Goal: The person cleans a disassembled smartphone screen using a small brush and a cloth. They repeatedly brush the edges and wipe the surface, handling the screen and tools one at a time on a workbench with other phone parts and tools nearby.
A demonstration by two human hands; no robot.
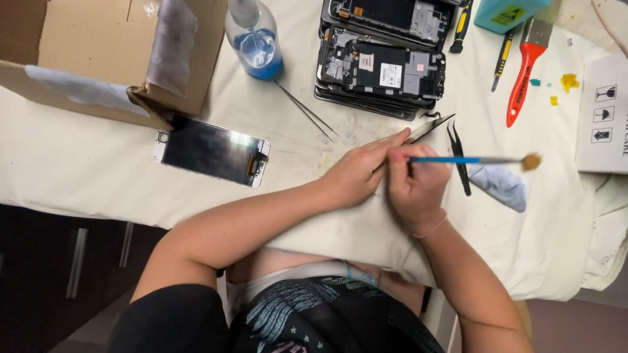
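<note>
A thin dark phone part (428, 129) lies tilted near the middle of the cloth-covered table (98, 170), its far right end poking out past the fingertips while the rest is hidden under the two hands. The left hand (356, 173) lies flat over it with fingers stretched toward the far right, pressing it down rather than gripping. The right hand (415, 183) is closed around a small blue-handled brush (468, 160), held level like a pen, its brown bristle tip pointing right and hanging clear above the cloth. Just right of the hands lie black tweezers (459, 157), and beside them a crumpled pale blue wipe (502, 184). On the far side of the hands a pair of long thin metal tweezers (306, 111) rests slanted, pointing up toward a clear bottle of blue liquid (255, 39). Far centre sits a stack of opened phone frames (379, 65) with their inner boards showing. Farther right — near the table's far edge — are a red-handled paintbrush (523, 72), a yellow-and-black tool (502, 59) and a teal box (507, 13). A white box (602, 117) sits at the right edge. To the left lie a white phone with a dark screen (212, 150) and, beyond it, an open cardboard box (98, 52)
</note>
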